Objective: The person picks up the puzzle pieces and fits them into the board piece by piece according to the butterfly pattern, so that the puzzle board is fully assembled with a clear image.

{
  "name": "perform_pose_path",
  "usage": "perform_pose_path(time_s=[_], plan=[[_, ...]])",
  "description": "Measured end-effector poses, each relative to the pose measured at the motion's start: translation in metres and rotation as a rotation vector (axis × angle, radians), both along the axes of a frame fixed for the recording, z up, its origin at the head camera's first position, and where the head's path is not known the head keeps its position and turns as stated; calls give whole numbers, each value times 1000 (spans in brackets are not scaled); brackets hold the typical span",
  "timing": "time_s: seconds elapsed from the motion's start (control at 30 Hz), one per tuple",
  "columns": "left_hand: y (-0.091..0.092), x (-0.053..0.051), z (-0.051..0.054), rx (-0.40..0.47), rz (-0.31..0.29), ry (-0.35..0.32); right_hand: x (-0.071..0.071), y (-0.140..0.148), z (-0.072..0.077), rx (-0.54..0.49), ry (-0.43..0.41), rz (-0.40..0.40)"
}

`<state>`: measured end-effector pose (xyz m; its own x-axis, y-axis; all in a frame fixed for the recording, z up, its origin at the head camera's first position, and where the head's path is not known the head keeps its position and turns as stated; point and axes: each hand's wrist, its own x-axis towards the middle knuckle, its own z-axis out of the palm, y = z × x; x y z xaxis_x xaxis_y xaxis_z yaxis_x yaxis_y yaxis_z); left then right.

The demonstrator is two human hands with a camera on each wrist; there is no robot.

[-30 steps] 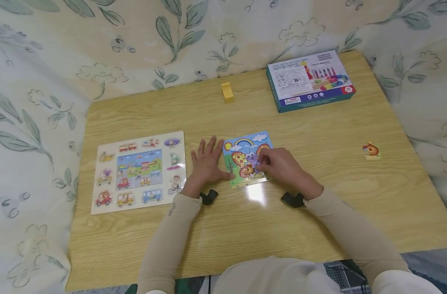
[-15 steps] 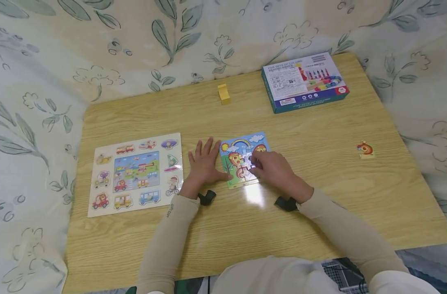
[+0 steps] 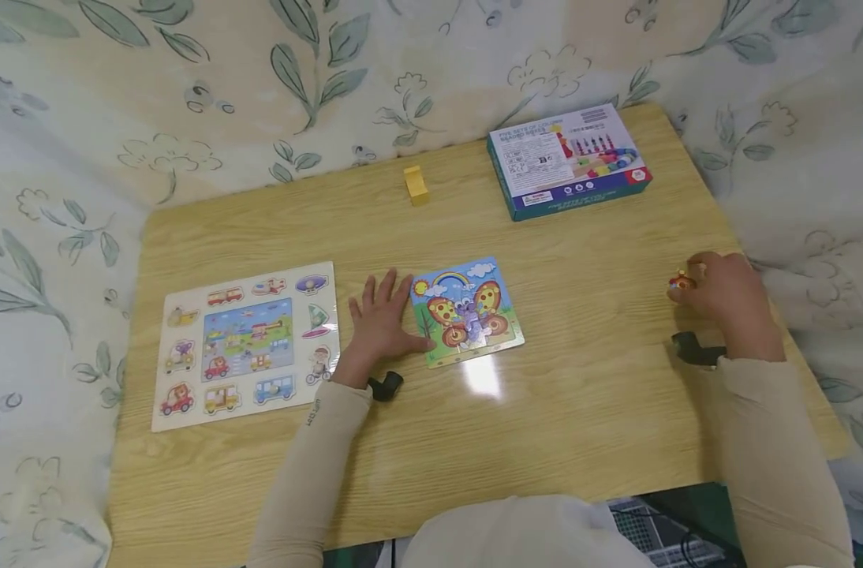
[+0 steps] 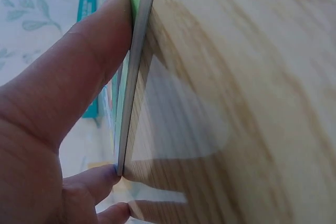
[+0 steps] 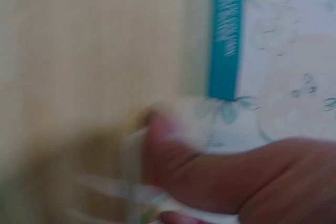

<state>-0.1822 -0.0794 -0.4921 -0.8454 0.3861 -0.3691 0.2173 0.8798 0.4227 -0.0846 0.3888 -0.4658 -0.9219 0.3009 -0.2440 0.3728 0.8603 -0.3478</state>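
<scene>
In the head view, a small square puzzle (image 3: pixel 467 312) with a butterfly, rainbow and sun lies mid-table. My left hand (image 3: pixel 382 327) is spread flat at its left side. In the left wrist view, the left thumb (image 4: pixel 86 51) rests on the edge of the puzzle (image 4: pixel 137 40), and a fingertip touches its side. Far to the right, my right hand (image 3: pixel 733 296) pinches a small colourful puzzle piece (image 3: pixel 678 282) between thumb and fingers, just over the table. The fingers hide part of the piece, and the right wrist view is blurred.
A vehicle puzzle board (image 3: pixel 247 347) lies at the left of the table (image 3: pixel 545 426). Toward the back stand a small yellow block (image 3: pixel 416 186) and a teal-sided toy box (image 3: pixel 569 162). Patterned cloth (image 3: pixel 375 71) hangs behind the table.
My right hand has left the butterfly puzzle, moved far right and picked up the small piece that lay there. The left hand stays at the puzzle. The head view has shifted slightly.
</scene>
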Motion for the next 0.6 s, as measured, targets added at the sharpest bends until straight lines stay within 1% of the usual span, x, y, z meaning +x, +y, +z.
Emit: perform_pose_path(time_s=[0.07,0.17,0.23,0.37,0.53,0.6], plan=[[-1,-1,0,3,0,-1,5,10,-9,5,3,-17],[-3,0,-1,8,2,0,9,9,-14,4,39,-64],[-3,1,-1,14,5,3,8,4,-14,28,67,-72],[-3,3,0,17,12,-2,4,-5,-11,37,59,-100],[-3,2,-1,19,8,-5,2,-12,-9,31,-28,-188],[-3,1,-1,25,4,-4,3,-14,-9,39,-60,-209]])
